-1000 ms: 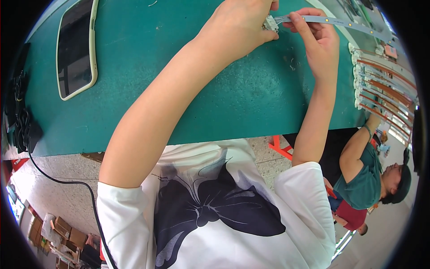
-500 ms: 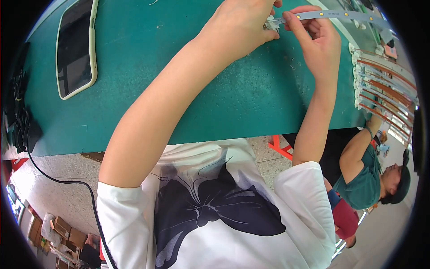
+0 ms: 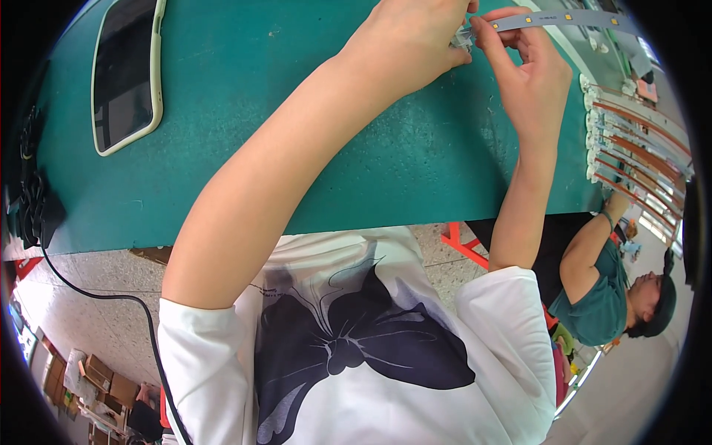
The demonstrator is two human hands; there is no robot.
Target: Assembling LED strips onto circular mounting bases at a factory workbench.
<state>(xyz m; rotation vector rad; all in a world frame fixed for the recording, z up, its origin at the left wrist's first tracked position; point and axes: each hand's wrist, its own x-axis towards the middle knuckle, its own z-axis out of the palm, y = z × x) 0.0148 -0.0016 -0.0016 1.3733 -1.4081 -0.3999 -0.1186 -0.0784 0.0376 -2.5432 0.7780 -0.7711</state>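
Near the far edge of the green table, my left hand (image 3: pixel 419 41) is closed on a small clear plastic connector (image 3: pixel 463 38). Right beside it, my right hand (image 3: pixel 530 70) pinches the near end of a pale LED strip (image 3: pixel 586 18) between thumb and fingers. Small yellow LEDs dot the strip, which runs off to the right beyond the hand. The strip's end meets the connector between my two hands; the exact joint is too small to make out. Some fingertips of my left hand are hidden behind the hand itself.
A phone in a pale case (image 3: pixel 126 74) lies on the green table (image 3: pixel 356 178) at left. Black cables (image 3: pixel 33 193) bunch at the left edge. On the right, several strips with white ends (image 3: pixel 638 148) stick out past the table, near a co-worker in green (image 3: pixel 604 297).
Both hands have shifted slightly to the right with the connector and the LED strip. The grips look the same. The strip's far part has tilted a little.
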